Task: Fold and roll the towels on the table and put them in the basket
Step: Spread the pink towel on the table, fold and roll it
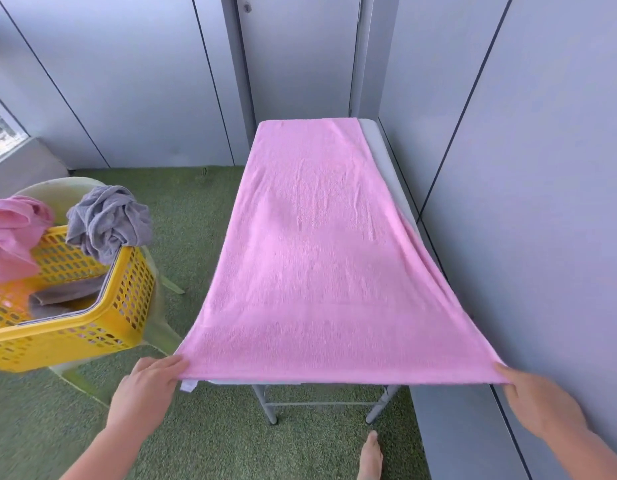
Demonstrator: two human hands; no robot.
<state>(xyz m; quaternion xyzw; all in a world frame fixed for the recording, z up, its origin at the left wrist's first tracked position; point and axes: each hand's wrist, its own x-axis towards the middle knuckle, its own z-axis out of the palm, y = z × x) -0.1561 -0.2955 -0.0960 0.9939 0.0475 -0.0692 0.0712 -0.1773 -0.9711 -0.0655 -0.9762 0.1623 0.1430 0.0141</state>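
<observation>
A pink towel [314, 244] is lying spread flat along the bench [378, 147]. The left hand [149, 382] and right hand [535, 400] are pinching its two corners at the near edge. A yellow basket [92, 317] is sitting beside the bench's left edge.

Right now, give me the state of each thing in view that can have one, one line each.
spread pink towel: unfolded, flat along the table, near corners held.
left hand: pinches its near left corner.
right hand: pinches its near right corner.
table: standing, mostly covered.
yellow basket: upright on a pale chair.
grey towel: crumpled, draped over the basket rim.
crumpled pink towel: hanging over the basket's far rim.
</observation>
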